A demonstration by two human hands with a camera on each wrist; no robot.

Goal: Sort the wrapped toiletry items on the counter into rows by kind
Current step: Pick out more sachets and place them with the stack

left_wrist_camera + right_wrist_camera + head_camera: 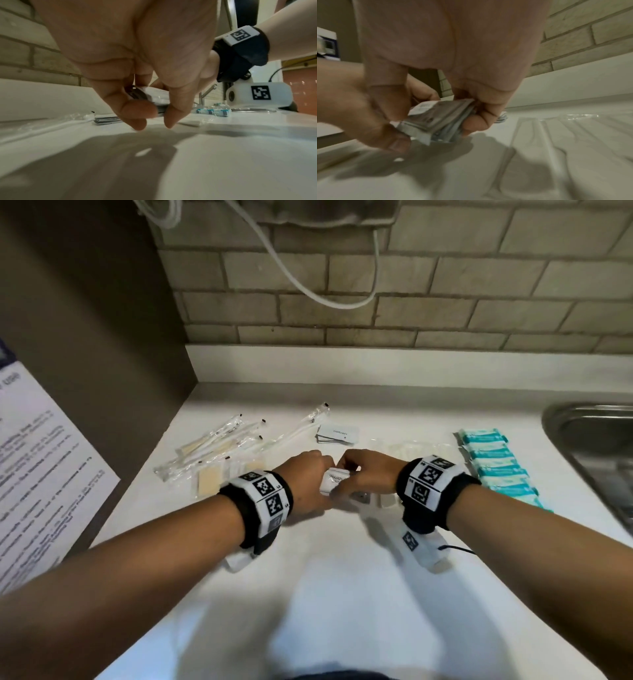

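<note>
Gripping flat foil sachet stack (334, 481), both hands' fingers (137, 111).

The held sachet (334, 478) reads "SHAMP", probably shampoo; the wall notice's (41, 474) print is illegible.

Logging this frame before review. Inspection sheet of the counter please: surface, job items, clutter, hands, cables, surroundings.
Surface: white counter, hand shadows on it.
Job's things: sachet stack held above the counter by both hands; a second sachet pile behind; teal packs in a row at right; clear-wrapped sticks loosely grouped at left; tan flat packs below them; clear wrapped packs under the right hand.
Clutter: nothing seen.
Grippers: left hand and right hand both grip the stack.
Cables: white cable looped on the wall; thin black lead at the right wrist.
Surroundings: brick wall, steel sink right, printed sheet left.
</note>
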